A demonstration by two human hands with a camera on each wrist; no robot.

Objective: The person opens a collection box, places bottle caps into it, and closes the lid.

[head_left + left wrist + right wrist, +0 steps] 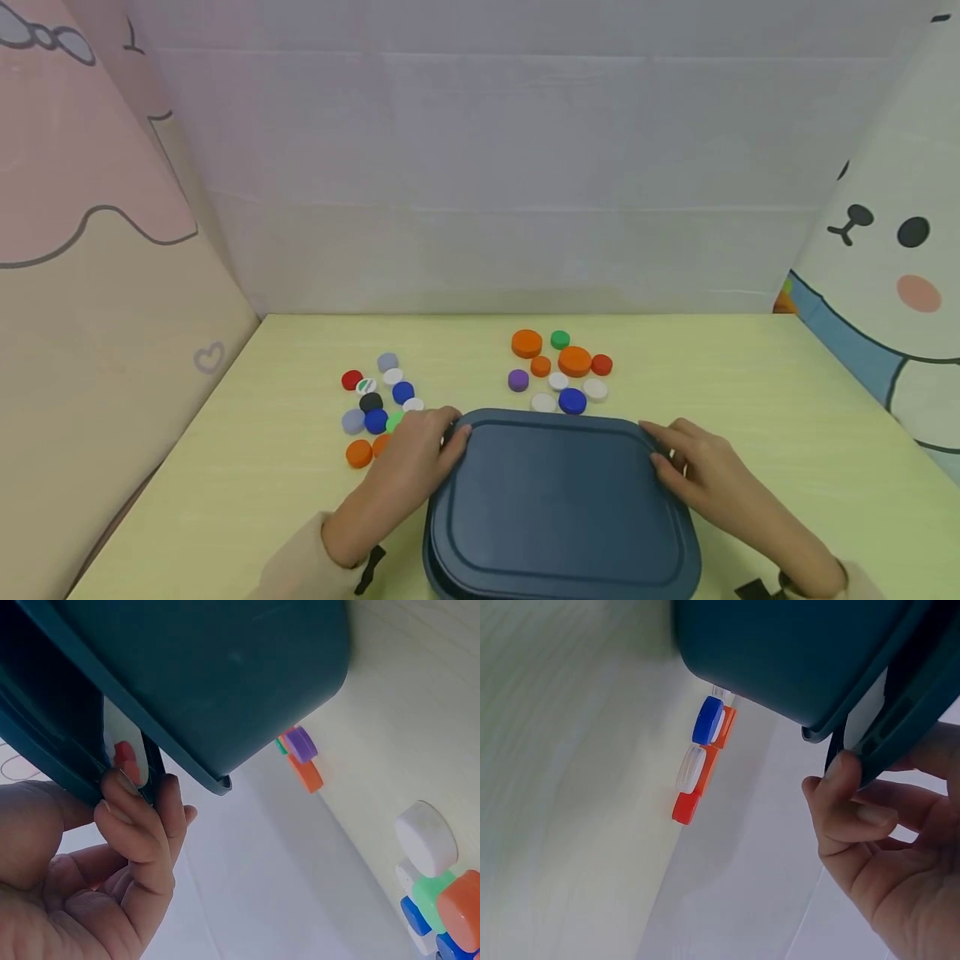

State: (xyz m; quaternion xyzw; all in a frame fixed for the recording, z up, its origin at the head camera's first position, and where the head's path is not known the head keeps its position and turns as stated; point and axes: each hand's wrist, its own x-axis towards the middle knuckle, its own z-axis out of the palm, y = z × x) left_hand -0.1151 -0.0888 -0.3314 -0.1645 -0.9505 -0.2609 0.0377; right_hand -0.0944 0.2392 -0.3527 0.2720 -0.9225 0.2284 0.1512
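Note:
A dark blue plastic lid (562,500) with rounded corners lies over a box (225,667) of the same colour. My left hand (416,454) pinches the lid's far left corner between thumb and fingers. At the far right corner, my right hand (697,467) grips the lid's edge the same way. Both wrist views show a gap between the lid and the box's rim, so the lid is raised on that side. Something white and red shows through the gap in the left wrist view; what it is I cannot tell. The lid hides most of the box in the head view.
Left of the box lies a cluster of bottle caps, with a blue cap (377,421), a black cap (371,402) and an orange cap (359,453). Behind the box is another cluster, including a purple cap (518,380). A pale wall covering (510,183) stands behind the table (750,392).

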